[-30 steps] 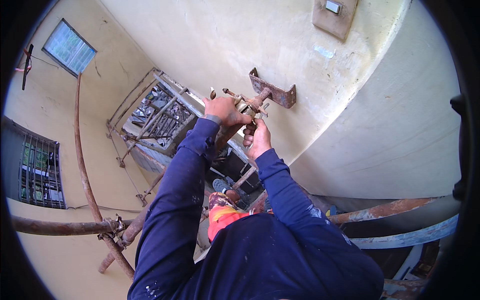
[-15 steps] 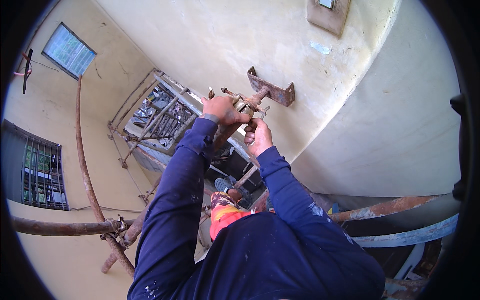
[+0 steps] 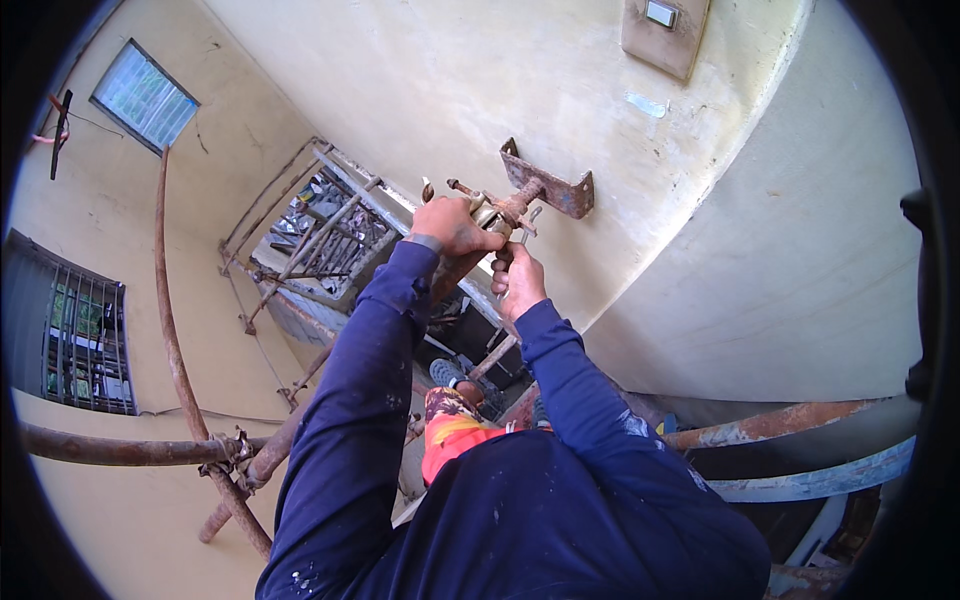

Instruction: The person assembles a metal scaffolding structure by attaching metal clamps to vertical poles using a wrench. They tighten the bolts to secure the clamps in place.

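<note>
My left hand (image 3: 455,225) is closed over a metal scaffold coupler (image 3: 487,214), its thumb lying along the near side. The coupler sits at the end of a rusty pipe (image 3: 458,272), where a threaded jack stem (image 3: 523,200) comes out. That stem ends in a rusty U-shaped head plate (image 3: 553,186) close to the cream wall. Just below and right of the coupler, my right hand (image 3: 520,278) is closed round a slim metal wrench (image 3: 531,224), whose end shows above the fingers beside the stem. My right palm and most of the wrench's shaft are hidden.
Rusty scaffold tubes (image 3: 172,320) cross on the left, joined by a clamp (image 3: 236,450). More tubes (image 3: 770,425) run at lower right. Below my hands, a sandalled foot (image 3: 450,375) shows above a deep drop. A switch plate (image 3: 664,32) is on the wall.
The view has shifted slightly, so the wall and plate sit a little lower and further right. The wrench end shows at a slightly different angle; both hands keep their grip.
</note>
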Tool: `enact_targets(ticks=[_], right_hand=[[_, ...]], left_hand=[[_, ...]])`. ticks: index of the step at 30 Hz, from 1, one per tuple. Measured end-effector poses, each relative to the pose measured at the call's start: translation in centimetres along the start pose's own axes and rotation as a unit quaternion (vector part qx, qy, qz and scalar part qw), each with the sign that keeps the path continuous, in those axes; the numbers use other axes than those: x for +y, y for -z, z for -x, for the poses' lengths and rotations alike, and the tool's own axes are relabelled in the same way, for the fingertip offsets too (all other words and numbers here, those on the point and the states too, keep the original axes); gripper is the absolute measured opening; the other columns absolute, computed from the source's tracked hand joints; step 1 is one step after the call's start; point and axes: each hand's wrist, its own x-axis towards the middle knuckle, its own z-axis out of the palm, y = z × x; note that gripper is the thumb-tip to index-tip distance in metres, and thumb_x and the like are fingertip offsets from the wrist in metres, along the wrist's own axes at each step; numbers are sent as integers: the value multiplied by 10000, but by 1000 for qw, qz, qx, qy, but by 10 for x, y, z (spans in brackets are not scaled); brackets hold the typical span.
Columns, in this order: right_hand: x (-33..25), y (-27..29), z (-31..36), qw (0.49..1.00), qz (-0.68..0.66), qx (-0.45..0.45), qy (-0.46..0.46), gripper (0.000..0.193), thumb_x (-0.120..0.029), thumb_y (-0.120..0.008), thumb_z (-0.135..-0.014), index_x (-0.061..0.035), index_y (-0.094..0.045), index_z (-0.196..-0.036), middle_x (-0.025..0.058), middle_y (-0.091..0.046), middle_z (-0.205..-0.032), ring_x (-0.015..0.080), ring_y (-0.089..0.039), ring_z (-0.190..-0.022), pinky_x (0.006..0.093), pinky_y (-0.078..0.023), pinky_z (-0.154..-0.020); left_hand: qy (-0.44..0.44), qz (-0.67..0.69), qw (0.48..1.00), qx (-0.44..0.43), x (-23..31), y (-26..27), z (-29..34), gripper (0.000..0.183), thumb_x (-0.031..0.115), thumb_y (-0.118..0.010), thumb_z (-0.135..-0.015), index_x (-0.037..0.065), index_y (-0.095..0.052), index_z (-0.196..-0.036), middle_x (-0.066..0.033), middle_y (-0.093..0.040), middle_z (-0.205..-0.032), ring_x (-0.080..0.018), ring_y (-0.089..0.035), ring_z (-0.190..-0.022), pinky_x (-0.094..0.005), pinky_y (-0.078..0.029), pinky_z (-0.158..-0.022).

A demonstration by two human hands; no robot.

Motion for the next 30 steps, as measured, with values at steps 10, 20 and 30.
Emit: enact_targets(ticks=[10,20,30], right_hand=[[-5,0,1,994,-46,-51,-80,248,-343,-459,-994,-141,-510,-860,-10,-423,-629,86,-316,-455,262,-249,-423],[-7,-1,3,991,-4,-52,-124,369,-463,-406,-1002,-156,-487,-813,-36,-421,-620,69,-321,-434,246,-256,-413],[-11,-6,3,995,58,-21,-75,261,-367,-495,-974,-161,-481,-814,-51,-361,-575,67,-283,-426,244,-240,-411]], left_hand=[[-9,-6,1000,2,-2,1,0,779,669,-714,-571,59,-749,-1054,-180,-735,-1052,-319,-711,-992,-390,-550,-896],[-8,12,1000,-3,-2,2,2,753,653,-725,-570,67,-753,-1042,-177,-735,-1044,-318,-712,-985,-394,-556,-887],[-1,16,1000,-6,-2,5,1,743,637,-736,-563,76,-756,-1051,-168,-738,-1048,-306,-713,-992,-385,-557,-887]])
